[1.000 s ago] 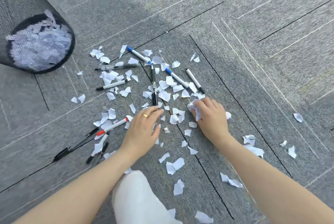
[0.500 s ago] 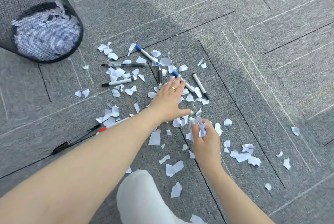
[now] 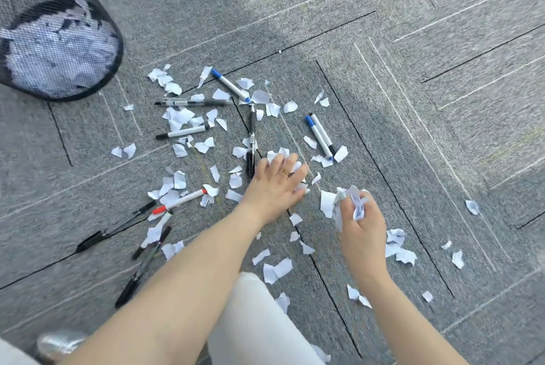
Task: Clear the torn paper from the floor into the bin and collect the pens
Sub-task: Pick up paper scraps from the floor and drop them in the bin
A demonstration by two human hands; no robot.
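White torn paper scraps (image 3: 180, 120) lie scattered over the grey carpet, mixed with several pens. Two blue-capped markers (image 3: 320, 136) lie side by side at centre right, another blue marker (image 3: 231, 86) further back, a red-capped marker (image 3: 181, 201) at the left, and black pens (image 3: 141, 264) at the lower left. My left hand (image 3: 274, 185) lies on the carpet with its fingers curled over a clump of scraps. My right hand (image 3: 358, 223) is lifted a little and grips a crumpled bunch of torn paper (image 3: 349, 199). A black mesh bin (image 3: 56, 49) holding scraps stands at the upper left.
My knee in white trousers (image 3: 253, 320) is at the bottom centre. A shoe tip (image 3: 59, 344) shows at the bottom left. More scraps (image 3: 399, 248) lie to the right of my right hand, and bare carpet stretches beyond on the right and at the back.
My left hand has drawn back toward me from the blue marker, raking scraps together. My right hand has kept its bunch of paper and shifted slightly right. The view has tilted.
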